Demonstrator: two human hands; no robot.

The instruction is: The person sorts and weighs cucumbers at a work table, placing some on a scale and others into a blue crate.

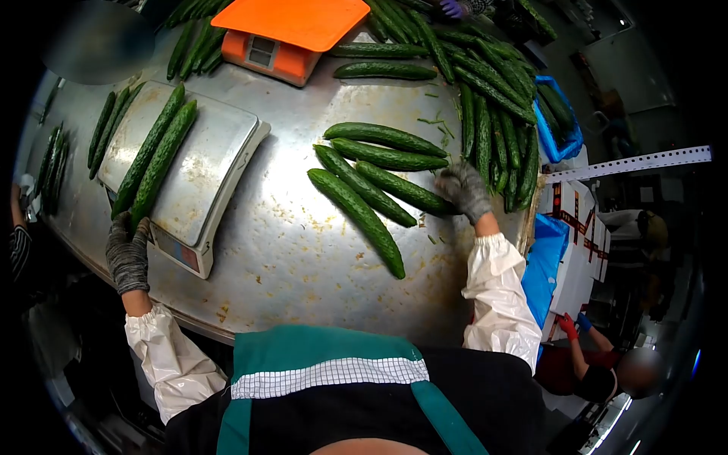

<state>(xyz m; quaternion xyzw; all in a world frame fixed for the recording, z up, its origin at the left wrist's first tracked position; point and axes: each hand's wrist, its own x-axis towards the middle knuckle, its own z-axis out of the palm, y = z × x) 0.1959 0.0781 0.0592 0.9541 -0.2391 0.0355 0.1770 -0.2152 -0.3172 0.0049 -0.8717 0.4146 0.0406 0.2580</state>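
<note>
At left our left hand (127, 254), fingers grasping two long, bumpy, dark-green cucumbers (164, 164) on one silver scale (216, 144), mid-frame five more cucumbers (364, 187) on the desk (303, 296), right of centre our right hand (464, 189) at one tip, its blurred grip we cannot tell
</note>
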